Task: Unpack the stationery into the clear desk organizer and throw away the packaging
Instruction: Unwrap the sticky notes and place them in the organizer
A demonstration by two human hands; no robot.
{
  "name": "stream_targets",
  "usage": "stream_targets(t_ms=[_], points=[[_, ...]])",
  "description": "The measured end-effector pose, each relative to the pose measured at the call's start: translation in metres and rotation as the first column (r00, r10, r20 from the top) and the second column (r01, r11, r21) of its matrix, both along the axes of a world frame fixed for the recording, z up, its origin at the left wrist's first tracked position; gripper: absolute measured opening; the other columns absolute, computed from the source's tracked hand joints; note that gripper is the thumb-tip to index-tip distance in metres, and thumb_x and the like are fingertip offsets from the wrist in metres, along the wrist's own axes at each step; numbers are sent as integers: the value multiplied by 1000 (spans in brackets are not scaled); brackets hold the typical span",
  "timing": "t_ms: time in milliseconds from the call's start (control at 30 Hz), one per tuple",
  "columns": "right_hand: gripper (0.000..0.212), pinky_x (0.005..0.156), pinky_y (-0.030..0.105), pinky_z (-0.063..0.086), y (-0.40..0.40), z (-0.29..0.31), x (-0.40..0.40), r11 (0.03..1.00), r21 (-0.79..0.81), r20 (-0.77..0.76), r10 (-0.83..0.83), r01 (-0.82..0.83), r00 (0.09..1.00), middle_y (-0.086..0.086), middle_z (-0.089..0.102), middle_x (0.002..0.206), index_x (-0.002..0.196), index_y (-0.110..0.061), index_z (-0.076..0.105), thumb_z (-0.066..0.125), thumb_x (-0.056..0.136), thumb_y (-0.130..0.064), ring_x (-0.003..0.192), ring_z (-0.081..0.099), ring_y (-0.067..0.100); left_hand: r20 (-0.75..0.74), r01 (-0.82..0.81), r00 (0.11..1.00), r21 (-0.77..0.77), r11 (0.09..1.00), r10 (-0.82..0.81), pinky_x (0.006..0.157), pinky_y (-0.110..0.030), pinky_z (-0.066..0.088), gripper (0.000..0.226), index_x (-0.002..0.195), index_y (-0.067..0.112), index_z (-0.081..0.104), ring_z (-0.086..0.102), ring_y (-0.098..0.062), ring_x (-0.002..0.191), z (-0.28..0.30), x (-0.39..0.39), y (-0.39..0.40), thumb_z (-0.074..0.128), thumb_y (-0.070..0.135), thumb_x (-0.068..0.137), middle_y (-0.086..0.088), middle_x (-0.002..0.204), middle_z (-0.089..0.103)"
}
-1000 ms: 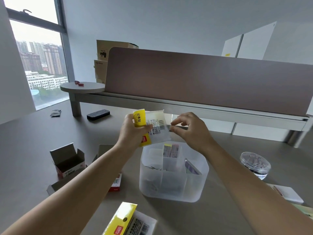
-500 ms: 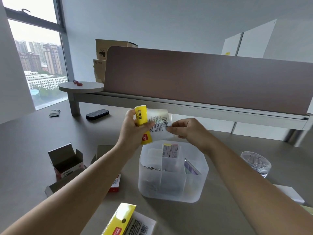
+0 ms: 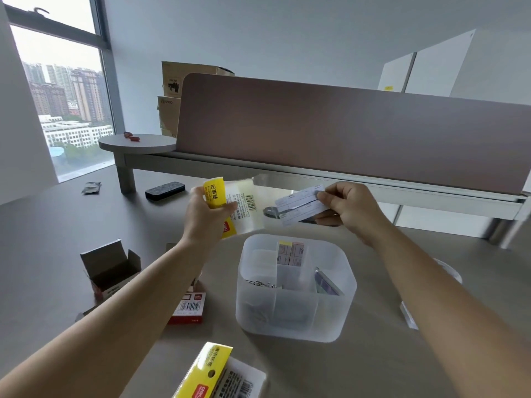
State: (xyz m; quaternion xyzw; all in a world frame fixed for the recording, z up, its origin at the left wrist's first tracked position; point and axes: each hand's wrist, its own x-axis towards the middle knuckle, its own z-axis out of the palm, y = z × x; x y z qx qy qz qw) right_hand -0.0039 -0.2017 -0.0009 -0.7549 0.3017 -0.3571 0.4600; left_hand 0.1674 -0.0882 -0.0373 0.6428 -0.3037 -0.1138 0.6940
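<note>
The left hand [image 3: 205, 216] is gripping a clear packet [image 3: 240, 206] with a yellow header above the desk [image 3: 57, 254]. The right hand [image 3: 349, 209] is pinching a white label pad [image 3: 300, 203] just beside the packet's opening, both raised over the clear organizer [image 3: 296, 288].
</note>
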Motion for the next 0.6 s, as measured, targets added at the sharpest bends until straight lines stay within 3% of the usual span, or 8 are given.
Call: stream_targets(t_ms=[100,233,367,600], points=[[17,55,17,56,0,7,-7,994,-48,-71,98,-101,993,4,62,73,75,-10,57,49,90,-8,54,65,9,-26,-34,999,-2,999,34,59,-21,45,32,75,26,36,54,-18,84,-2,6,0,63,9,80,-6,98,51],[19,56,15,54,1,9,-10,971,-137,-315,145,-196,938,1,60,70,72,-15,57,50,90,-11,57,61,8,-51,-34,998,-11,999,33,56,-20,44,32,97,13,38,54,-21,90,-4,5,-1,64,9,79,-8,102,51],[15,59,19,51,2,5,-3,949,-184,-475,141,-255,868,4,62,77,76,-12,57,51,90,-14,63,58,10,-67,4,998,-16,1000,-5,58,-22,46,33,99,13,38,56,-21,87,-4,1,-1,64,9,79,-9,103,53],[11,58,19,42,-2,5,6,919,-304,-550,45,-250,834,4,61,78,80,-10,59,53,88,-15,60,55,9,-76,65,995,3,998,-65,63,-24,49,32,98,14,39,57,-20,85,-3,1,3,64,9,78,-8,101,55]])
